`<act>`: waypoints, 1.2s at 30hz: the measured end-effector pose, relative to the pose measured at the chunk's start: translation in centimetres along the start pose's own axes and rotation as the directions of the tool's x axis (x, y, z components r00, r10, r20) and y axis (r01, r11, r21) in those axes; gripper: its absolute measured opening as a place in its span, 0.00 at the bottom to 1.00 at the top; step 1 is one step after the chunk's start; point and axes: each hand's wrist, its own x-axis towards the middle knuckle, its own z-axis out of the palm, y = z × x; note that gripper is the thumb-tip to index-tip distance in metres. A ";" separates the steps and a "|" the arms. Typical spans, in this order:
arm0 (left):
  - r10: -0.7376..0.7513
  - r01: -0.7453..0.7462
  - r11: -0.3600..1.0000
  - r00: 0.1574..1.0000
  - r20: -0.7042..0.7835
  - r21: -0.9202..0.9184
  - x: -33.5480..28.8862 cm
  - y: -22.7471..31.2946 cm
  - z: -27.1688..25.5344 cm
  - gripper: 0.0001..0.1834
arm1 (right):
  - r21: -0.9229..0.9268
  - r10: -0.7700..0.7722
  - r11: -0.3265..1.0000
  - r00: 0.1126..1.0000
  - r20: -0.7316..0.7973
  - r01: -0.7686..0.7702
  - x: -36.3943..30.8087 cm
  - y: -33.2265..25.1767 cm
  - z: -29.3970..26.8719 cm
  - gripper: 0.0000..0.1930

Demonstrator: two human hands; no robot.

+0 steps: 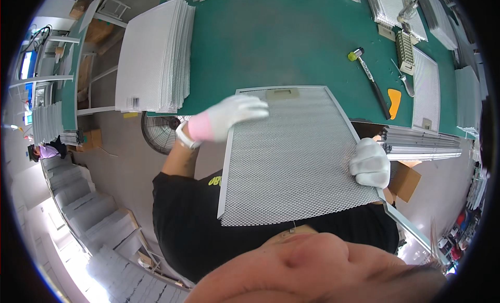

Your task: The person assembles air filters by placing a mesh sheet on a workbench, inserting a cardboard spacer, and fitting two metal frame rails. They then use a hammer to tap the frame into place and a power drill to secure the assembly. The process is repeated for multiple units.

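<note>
A silver mesh filter panel (291, 162) slopes from the green table's front edge toward my body. Metal frame strips line its left, far and right sides, while its near mesh edge is bare. From its near right corner, a metal strip (411, 227) sticks out past the panel. My right hand (370, 163), in a white glove, is closed around the panel's right edge. My left hand (237, 114), gloved in white with a pink cuff, is open with fingers stretched over the far left corner; whether it touches the mesh I cannot tell.
A stack of mesh panels (151, 58) stands at the table's left. Rightward on the green table (271, 37) lie a mallet (371, 79), an orange-yellow scraper (394, 103) and a bladed tool (406, 85). Metal strips (419, 143) jut past the front edge. A floor fan (161, 132) stands below left.
</note>
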 end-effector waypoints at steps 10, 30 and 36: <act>-0.026 0.025 1.000 0.998 -0.061 -0.014 0.2 0.1 -1.4 0.26 | -0.073 -0.006 0.997 0.995 -0.098 -0.001 1.3 -0.5 0.6 0.30; 0.120 0.163 0.975 0.174 -0.978 0.149 5.7 0.4 -9.3 0.08 | -0.612 0.322 0.409 0.735 -0.597 -0.677 -3.8 15.4 6.5 0.68; 0.328 0.266 0.877 0.277 -0.903 0.400 3.8 1.8 -7.6 0.11 | -0.153 0.248 0.885 0.724 -0.644 -0.440 2.7 11.3 -0.2 0.35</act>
